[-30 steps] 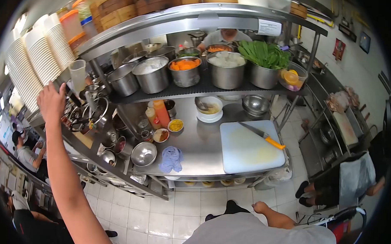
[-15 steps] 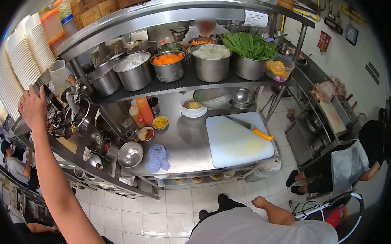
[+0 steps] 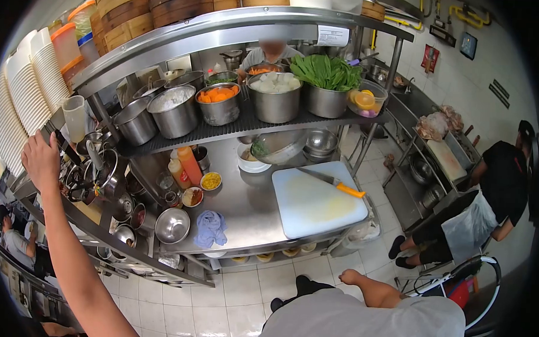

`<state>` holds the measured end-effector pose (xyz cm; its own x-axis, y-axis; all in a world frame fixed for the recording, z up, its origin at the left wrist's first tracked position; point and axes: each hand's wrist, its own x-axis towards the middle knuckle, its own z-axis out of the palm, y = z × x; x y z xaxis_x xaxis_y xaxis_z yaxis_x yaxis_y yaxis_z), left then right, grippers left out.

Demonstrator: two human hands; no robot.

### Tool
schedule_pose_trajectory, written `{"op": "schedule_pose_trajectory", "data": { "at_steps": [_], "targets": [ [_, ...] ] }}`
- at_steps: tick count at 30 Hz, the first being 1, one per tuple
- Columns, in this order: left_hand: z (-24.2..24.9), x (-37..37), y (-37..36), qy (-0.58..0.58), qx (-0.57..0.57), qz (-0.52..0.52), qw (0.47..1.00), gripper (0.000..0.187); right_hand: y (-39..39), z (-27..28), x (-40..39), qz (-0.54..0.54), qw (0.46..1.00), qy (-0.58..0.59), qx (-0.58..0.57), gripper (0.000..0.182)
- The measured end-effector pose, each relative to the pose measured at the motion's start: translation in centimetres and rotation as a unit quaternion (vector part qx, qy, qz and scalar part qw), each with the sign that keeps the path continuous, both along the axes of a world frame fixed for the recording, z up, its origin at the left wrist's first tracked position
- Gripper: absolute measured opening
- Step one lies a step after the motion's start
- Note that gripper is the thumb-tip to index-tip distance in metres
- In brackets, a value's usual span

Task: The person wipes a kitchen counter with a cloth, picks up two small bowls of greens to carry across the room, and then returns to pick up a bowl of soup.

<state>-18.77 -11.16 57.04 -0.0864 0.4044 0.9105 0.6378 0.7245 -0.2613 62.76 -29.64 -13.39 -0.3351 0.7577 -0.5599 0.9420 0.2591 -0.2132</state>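
My left hand (image 3: 42,160) is raised at the far left, fingers mostly stretched upward, by the lower end of tall stacks of white containers (image 3: 24,88). Whether the fingertips touch the stack or the metal edge beside it is hard to tell. Close by on the right stand a clear plastic jug (image 3: 74,117) and several hanging pans and ladles (image 3: 106,172). My right hand (image 3: 351,278) hangs low beside my grey shirt, fingers curled, with nothing visible in it. Above it, on the counter, a knife with a yellow handle (image 3: 350,190) lies on a white cutting board (image 3: 315,212).
Pots of carrots (image 3: 217,94), white chunks (image 3: 275,82) and leafy greens (image 3: 326,70) line the raised shelf. Below sit sauce bottles (image 3: 188,164), a steel bowl (image 3: 172,226) and a blue cloth (image 3: 210,229). A co-worker (image 3: 494,182) stands right; another person (image 3: 270,52) is behind the shelf.
The view has shifted, so the counter and shelf sit slightly further left and the shelf lower. My left hand stays by the white stacks, its fingers a little lower. My right hand still hangs low.
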Motion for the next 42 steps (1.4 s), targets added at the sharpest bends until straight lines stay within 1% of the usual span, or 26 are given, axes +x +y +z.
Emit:
{"op": "schedule_pose_trajectory", "data": {
  "at_steps": [1, 4, 5, 7, 8, 10, 11, 13, 14, 15, 16, 17, 19, 20, 22, 25, 26, 28, 31, 32, 34, 37, 38, 40, 41, 42],
  "targets": [
    [-0.2, -0.3, -0.1, 0.005, 0.002, -0.007, 1.000, 0.056, -1.0, -1.5, 1.2, 0.057, 0.998, -0.031, 0.024, 0.032],
    [0.1, 0.2, -0.4, -0.015, -0.022, 0.011, 1.000, 0.056, -3.0, -2.0, 3.3, 0.075, 0.995, -0.062, 0.007, 0.028],
    [0.2, 0.4, -0.5, -0.016, -0.024, 0.016, 0.999, 0.056, -3.2, -1.1, 3.2, 0.080, 0.995, -0.063, 0.006, 0.028],
    [0.3, 0.8, -0.5, -0.025, -0.014, 0.011, 1.000, 0.056, -3.5, 1.3, 2.7, -0.044, 0.997, -0.057, -0.041, 0.026],
    [0.2, 0.6, -0.3, -0.021, -0.011, 0.008, 1.000, 0.057, -3.5, 1.0, 2.9, -0.043, 0.997, -0.058, -0.041, 0.026],
    [0.3, 0.7, -0.3, -0.022, -0.011, 0.009, 1.000, 0.057, -3.5, -0.6, 3.7, 0.034, 0.997, -0.071, -0.010, 0.026],
    [0.3, 0.8, -0.3, -0.023, -0.012, 0.011, 1.000, 0.057, -3.4, -0.3, 3.3, 0.034, 0.997, -0.072, -0.010, 0.026],
    [0.3, 0.9, -0.3, -0.021, -0.008, 0.009, 1.000, 0.056, -2.9, 0.6, 2.2, -0.127, 0.991, -0.017, -0.038, 0.025],
    [0.2, 0.8, -0.4, -0.017, -0.005, 0.007, 1.000, 0.056, -2.7, 0.4, 2.1, -0.125, 0.991, -0.018, -0.039, 0.025],
    [0.2, 0.8, -0.4, -0.017, -0.006, 0.008, 1.000, 0.056, -2.3, 0.1, 2.0, -0.003, 0.999, -0.038, 0.003, 0.023],
    [0.2, 0.8, -0.4, -0.012, -0.005, 0.005, 1.000, 0.056, -1.9, -0.3, 1.9, 0.118, 0.990, -0.057, 0.045, 0.022],
    [0.1, 0.7, -0.5, -0.007, -0.004, 0.001, 1.000, 0.055, -1.5, -0.6, 1.7, 0.119, 0.990, -0.057, 0.044, 0.022],
    [0.1, 0.7, -0.5, -0.007, -0.006, 0.002, 1.000, 0.055, -0.8, -1.2, 1.2, -0.019, 1.000, -0.004, 0.003, 0.028],
    [0.1, 0.6, -0.4, -0.007, -0.006, 0.000, 1.000, 0.055, -0.5, -0.6, 0.9, -0.021, 1.000, -0.005, 0.005, 0.028],
    [0.1, 0.4, -0.3, -0.007, -0.004, -0.002, 1.000, 0.055, 0.0, 1.4, 0.3, 0.044, 0.999, -0.003, 0.021, 0.032],
    [0.1, 0.5, -0.3, -0.010, -0.002, -0.003, 1.000, 0.055, 0.4, 2.3, -0.1, 0.046, 0.999, -0.023, 0.001, 0.038],
    [0.1, 0.6, -0.3, -0.013, -0.003, -0.001, 1.000, 0.055, 0.3, 1.6, 0.2, 0.045, 0.999, -0.022, 0.002, 0.038],
    [0.1, 0.9, -0.4, -0.016, -0.003, 0.000, 1.000, 0.055, -0.3, -1.1, 1.3, 0.007, 0.999, -0.015, 0.028, 0.024],
    [0.0, 1.1, -0.4, -0.019, -0.002, 0.004, 1.000, 0.055, -0.7, -1.7, 1.5, 0.018, 0.999, -0.035, 0.020, 0.027],
    [0.0, 1.1, -0.4, -0.019, -0.001, 0.006, 1.000, 0.055, -0.8, -0.9, 1.2, 0.018, 0.999, -0.035, 0.019, 0.027],
    [-0.1, 0.9, -0.4, -0.013, 0.002, 0.002, 1.000, 0.055, -0.9, 1.6, 0.1, -0.130, 0.990, -0.010, -0.048, 0.032],
    [-0.2, 0.7, -0.4, -0.007, 0.003, -0.001, 1.000, 0.055, -0.9, 1.5, 0.3, -0.154, 0.986, 0.000, -0.059, 0.035],
    [-0.2, 0.7, -0.4, -0.006, 0.001, -0.001, 1.000, 0.054, -0.7, 0.3, 0.9, -0.153, 0.986, -0.001, -0.060, 0.035],
    [-0.1, 0.5, -0.2, -0.005, 0.002, 0.001, 1.000, 0.054, -0.7, -3.1, 2.5, -0.006, 0.999, -0.016, 0.029, 0.039],
    [-0.1, 0.3, -0.2, -0.004, 0.001, 0.004, 1.000, 0.054, -0.7, -1.5, 1.9, -0.002, 1.000, -0.018, 0.024, 0.039],
    [-0.1, 0.6, -0.3, -0.001, -0.005, 0.011, 1.000, 0.055, -0.5, 0.7, 1.1, -0.122, 0.992, 0.010, -0.024, 0.039]
  ]
}}
